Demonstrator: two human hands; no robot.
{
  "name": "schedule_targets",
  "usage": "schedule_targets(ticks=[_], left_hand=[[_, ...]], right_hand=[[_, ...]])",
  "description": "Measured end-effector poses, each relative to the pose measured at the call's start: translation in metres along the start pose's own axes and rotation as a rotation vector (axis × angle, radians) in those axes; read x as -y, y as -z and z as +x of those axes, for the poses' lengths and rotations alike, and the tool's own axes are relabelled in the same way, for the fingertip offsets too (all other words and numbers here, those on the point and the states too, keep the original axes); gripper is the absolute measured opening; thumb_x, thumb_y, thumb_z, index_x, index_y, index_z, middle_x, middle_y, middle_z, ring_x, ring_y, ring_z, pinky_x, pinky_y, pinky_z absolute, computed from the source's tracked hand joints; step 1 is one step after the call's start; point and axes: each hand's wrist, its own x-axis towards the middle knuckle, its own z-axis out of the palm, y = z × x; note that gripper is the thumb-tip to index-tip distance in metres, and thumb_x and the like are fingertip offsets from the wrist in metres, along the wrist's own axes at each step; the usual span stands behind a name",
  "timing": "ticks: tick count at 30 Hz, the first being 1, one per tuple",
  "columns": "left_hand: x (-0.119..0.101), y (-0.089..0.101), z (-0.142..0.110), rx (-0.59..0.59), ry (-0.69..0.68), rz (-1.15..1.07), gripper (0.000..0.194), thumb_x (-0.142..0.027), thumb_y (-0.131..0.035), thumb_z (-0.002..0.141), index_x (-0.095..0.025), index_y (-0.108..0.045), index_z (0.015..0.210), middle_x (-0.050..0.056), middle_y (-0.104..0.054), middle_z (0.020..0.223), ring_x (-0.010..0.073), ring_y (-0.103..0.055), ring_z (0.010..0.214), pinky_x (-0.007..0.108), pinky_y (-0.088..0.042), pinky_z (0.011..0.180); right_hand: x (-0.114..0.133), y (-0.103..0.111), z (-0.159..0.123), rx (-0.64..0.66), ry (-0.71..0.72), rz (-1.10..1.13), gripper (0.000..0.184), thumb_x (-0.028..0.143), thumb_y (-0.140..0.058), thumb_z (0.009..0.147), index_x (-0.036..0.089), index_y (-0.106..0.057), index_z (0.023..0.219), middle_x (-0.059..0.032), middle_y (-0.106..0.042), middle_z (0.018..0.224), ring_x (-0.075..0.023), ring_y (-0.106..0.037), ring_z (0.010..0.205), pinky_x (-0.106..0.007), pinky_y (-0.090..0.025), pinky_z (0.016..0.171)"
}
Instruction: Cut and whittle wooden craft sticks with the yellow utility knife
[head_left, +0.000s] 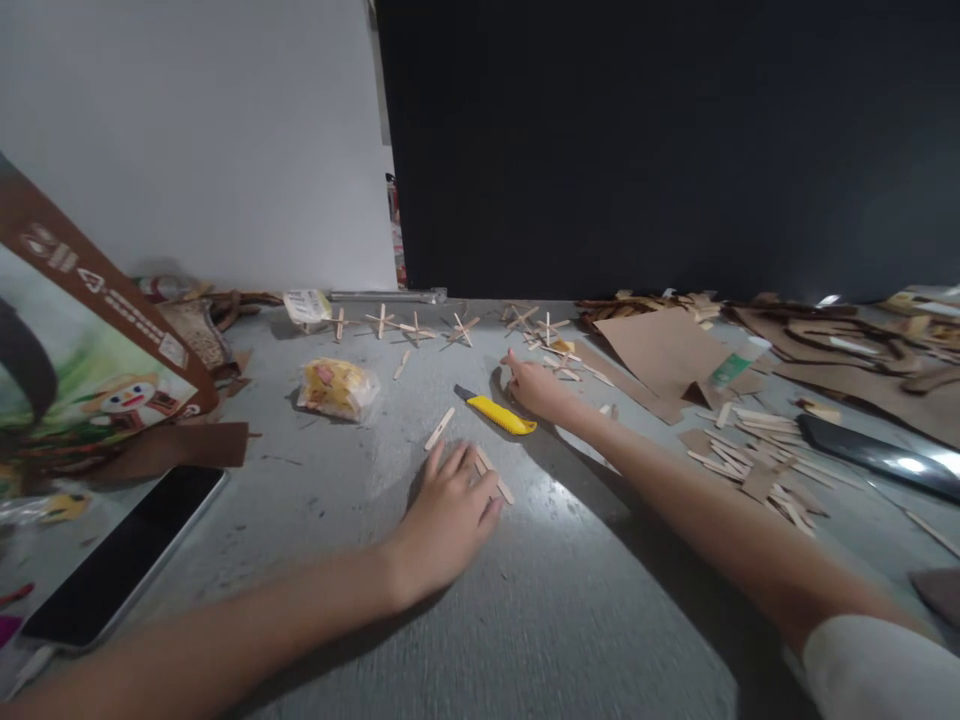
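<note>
My left hand [450, 515] rests on the grey table with its fingers spread. Its fingers lie beside and partly over a wooden craft stick [495, 476], and another short stick [439, 428] lies just past the fingertips. My right hand [534, 388] reaches forward, its fingers partly bent and apart, with nothing visible in them. A yellow utility knife [501, 413] lies between the hands with its blade pointing away to the left. Beyond the right hand are crossed sticks [562, 368], and a row of star-shaped stick pieces [463, 329] runs along the back.
Left are a wrapped snack [337, 388], a phone [124, 555] and a printed carton [97, 330]. On the right are brown cardboard [652, 345], a glue stick [739, 362], a heap of loose sticks [750, 460] and a dark glossy object [885, 455]. A dark panel [660, 150] stands behind.
</note>
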Motion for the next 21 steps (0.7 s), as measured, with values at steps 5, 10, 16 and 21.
schedule_targets(ticks=[5, 10, 16, 21], left_hand=[[0.014, -0.001, 0.011, -0.086, 0.013, -0.171, 0.009, -0.028, -0.072, 0.100, -0.022, -0.072, 0.106, 0.011, -0.076, 0.129, 0.0335, -0.061, 0.141, 0.063, -0.033, 0.131], [0.027, 0.001, 0.016, -0.063, 0.130, -0.284, 0.050, -0.039, -0.086, 0.089, -0.025, -0.067, 0.132, 0.013, -0.069, 0.145, 0.0374, -0.051, 0.151, 0.062, -0.037, 0.128], [0.036, 0.009, 0.022, 0.015, 0.086, -0.251, 0.063, -0.055, -0.088, 0.083, -0.027, -0.069, 0.136, 0.015, -0.066, 0.149, 0.0399, -0.049, 0.153, 0.064, -0.035, 0.128], [0.041, 0.008, 0.020, 0.010, 0.085, -0.231, 0.074, -0.056, -0.094, 0.075, -0.027, -0.071, 0.139, 0.015, -0.067, 0.147, 0.0419, -0.051, 0.148, 0.063, -0.039, 0.125]], right_hand=[[-0.004, 0.022, -0.014, -0.053, 0.037, 0.052, 0.030, 0.014, -0.052, 0.099, 0.015, -0.080, 0.111, -0.0159, -0.084, 0.108, -0.0264, -0.077, 0.102, -0.031, -0.052, 0.089], [-0.007, 0.029, -0.066, -0.280, 0.186, 0.362, 0.028, 0.022, -0.056, 0.098, 0.022, -0.074, 0.120, -0.0073, -0.084, 0.099, -0.0229, -0.080, 0.088, -0.033, -0.060, 0.083], [-0.009, 0.009, -0.130, -0.368, 0.227, 0.550, 0.014, 0.038, -0.060, 0.106, 0.028, -0.069, 0.101, -0.0021, -0.081, 0.088, -0.0206, -0.079, 0.080, -0.031, -0.061, 0.076], [-0.016, -0.010, -0.150, -0.352, 0.315, 0.661, 0.031, 0.048, -0.048, 0.113, 0.027, -0.060, 0.094, -0.0014, -0.073, 0.077, -0.0167, -0.069, 0.063, -0.027, -0.055, 0.063]])
